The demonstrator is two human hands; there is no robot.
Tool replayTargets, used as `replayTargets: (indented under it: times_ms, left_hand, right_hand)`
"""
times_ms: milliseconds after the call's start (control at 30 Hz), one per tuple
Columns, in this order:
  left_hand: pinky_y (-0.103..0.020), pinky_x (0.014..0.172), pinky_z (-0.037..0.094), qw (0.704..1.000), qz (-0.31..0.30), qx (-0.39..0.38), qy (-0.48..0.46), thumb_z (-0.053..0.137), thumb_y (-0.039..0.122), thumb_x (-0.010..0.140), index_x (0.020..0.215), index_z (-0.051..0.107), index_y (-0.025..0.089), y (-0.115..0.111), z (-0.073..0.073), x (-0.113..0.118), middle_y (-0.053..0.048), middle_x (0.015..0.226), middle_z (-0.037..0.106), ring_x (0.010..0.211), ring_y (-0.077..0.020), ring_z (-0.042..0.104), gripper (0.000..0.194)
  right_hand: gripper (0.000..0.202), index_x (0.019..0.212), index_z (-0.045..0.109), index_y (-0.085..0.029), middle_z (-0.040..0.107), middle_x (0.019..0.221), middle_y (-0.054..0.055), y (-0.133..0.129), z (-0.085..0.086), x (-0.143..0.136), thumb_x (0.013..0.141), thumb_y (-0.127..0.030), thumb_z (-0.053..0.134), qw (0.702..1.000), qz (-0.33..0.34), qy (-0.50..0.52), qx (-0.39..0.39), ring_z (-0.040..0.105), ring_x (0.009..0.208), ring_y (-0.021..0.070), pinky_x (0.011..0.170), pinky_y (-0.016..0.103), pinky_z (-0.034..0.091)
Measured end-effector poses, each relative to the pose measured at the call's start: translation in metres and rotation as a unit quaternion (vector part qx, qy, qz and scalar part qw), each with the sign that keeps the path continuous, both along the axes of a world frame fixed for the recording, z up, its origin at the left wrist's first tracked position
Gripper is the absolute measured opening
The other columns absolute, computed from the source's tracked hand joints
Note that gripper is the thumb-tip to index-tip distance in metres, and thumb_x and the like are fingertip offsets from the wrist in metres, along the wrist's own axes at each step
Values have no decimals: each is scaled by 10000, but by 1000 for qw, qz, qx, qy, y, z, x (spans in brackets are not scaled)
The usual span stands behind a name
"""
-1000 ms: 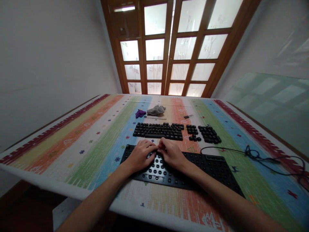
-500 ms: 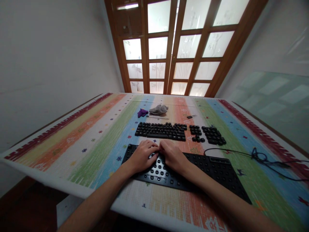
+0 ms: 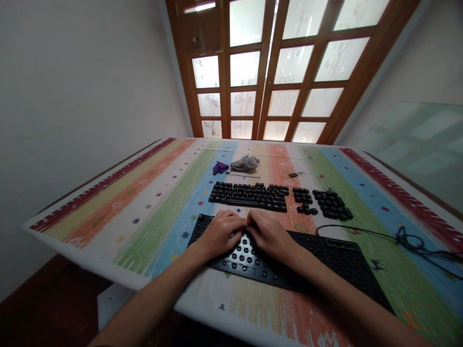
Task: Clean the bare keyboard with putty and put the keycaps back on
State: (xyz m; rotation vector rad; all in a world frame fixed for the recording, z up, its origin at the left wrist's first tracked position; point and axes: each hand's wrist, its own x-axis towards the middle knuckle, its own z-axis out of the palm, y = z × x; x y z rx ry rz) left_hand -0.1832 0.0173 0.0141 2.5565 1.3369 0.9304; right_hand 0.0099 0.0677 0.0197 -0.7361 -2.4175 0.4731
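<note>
A black keyboard base (image 3: 249, 262) without its keycaps lies on the striped tablecloth in front of me. Over its far edge, left of the middle, my left hand (image 3: 224, 232) and my right hand (image 3: 269, 234) meet at the fingertips. Both have their fingers bent and pinched together, and whatever is between them is hidden. Just beyond the hands, loose black keycaps (image 3: 249, 195) are laid out in keyboard order. A separate block of keycaps (image 3: 331, 205) sits farther right, with a smaller group (image 3: 302, 195) between.
A purple cloth (image 3: 220, 167) and a grey cloth (image 3: 245, 163) lie behind the keycaps, with a thin rod (image 3: 244, 175) in front of them. To the right is a small black tool (image 3: 293, 175) with a metal tip. The keyboard's coiled cable (image 3: 408, 238) spreads over the right side.
The whole view has swung slightly left, so everything appears farther right. Both hands stay together at the same place on the keyboard base, with only slight finger movement.
</note>
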Motion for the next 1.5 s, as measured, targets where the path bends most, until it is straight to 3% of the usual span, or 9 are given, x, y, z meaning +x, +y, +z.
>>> replayTargets:
  times_ms: [367,500,567,733,867,1000,1200,1333,1500]
  left_hand:
    - [-392,907,508,1000,4,-1,4,578,92,880,909,686,197,0,1,1,-43,923,729,969,-227,621,153]
    - [-435,1032,472,1000,13,10,2,582,92,870,994,682,191,-1,0,2,-84,1198,680,1160,-254,557,187]
    - [-438,1047,467,1000,15,13,4,583,103,874,1000,677,186,-1,0,3,-91,1287,640,1181,-254,542,178]
    - [-440,995,497,999,12,11,29,582,121,884,998,676,190,-2,0,5,-84,1178,673,1117,-253,551,162]
    - [-493,972,494,999,22,10,44,583,137,888,978,681,179,-4,0,6,-105,1161,671,1108,-281,545,140]
    - [-484,956,502,999,22,13,45,575,149,909,983,683,173,-5,1,7,-99,1127,686,1087,-277,559,134]
    - [-424,940,526,999,5,29,33,557,160,936,1057,684,141,-7,-1,9,-96,1071,717,1024,-246,635,176]
    - [-427,936,531,999,3,43,27,556,170,940,1106,676,125,-8,-5,8,-123,1128,719,1026,-243,664,209]
    - [-433,985,497,998,-16,49,33,549,161,942,1167,647,147,-8,-6,4,-111,1194,705,1084,-232,659,246]
  right_hand:
    - [135,874,495,-195,638,858,75,2,5,-2,898,-65,468,995,17,-79,56,583,779,202,693,295,440]
    - [143,906,545,-174,672,898,112,3,7,-4,906,-66,452,986,19,-136,95,607,824,227,734,325,456]
    - [148,946,560,-165,685,925,115,4,9,-4,900,-62,464,985,15,-147,86,620,855,232,759,330,459]
    - [141,952,582,-153,695,924,114,3,13,-5,893,-64,491,982,-1,-179,60,620,859,225,748,314,447]
    - [275,1008,618,-131,701,918,127,1,16,-8,806,16,502,975,-4,-213,67,624,865,233,753,314,442]
    - [167,979,664,-139,709,964,130,5,25,-3,877,-82,545,976,14,-212,37,645,888,230,779,312,453]
    - [141,956,728,-189,732,928,73,32,37,11,900,-188,599,980,38,-194,-16,667,896,215,793,288,461]
    - [161,887,754,-167,757,905,70,66,39,15,893,-199,596,980,-34,-197,-18,675,867,211,802,285,458]
    - [207,975,766,-144,772,972,82,109,41,14,894,-185,580,969,-145,-193,-44,685,884,204,780,261,471]
